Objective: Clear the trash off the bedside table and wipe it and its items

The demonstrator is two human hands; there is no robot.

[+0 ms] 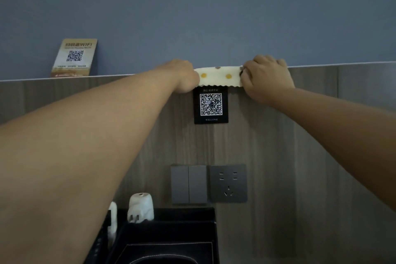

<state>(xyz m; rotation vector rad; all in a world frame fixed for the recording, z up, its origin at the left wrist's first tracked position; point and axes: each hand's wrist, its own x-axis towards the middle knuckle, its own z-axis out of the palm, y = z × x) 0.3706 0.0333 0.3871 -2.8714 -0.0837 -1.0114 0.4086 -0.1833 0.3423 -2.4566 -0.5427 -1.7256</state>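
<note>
I have the cloth stretched between both hands along the top edge of the wood-grain wall panel, up at the far end of my reach. My left hand grips its left end, fingers curled over the ledge; my right hand pinches its right end, knuckles bent over the same edge. The cloth's long axis runs left to right, straight along the ledge, so any wipe has to slide sideways along that line, not toward me. It is a soft, cream fabric with yellow and grey dots and a zigzag-cut lower hem that hangs just over the top of the black QR plaque.

The WiFi card stands propped on the ledge well to the left, tilted back against the blue-grey wall. My left hand is the nearer one to it, so I judge a leftward pass would reach it first, and the card looks light and easy to tip.

Below, on the panel, sit a matte grey double switch and a socket beside it. Nearest me is a black tray with a white plug adapter standing at its far left corner; the surface itself is mostly out of view, so I can't say what trash is left there.
</note>
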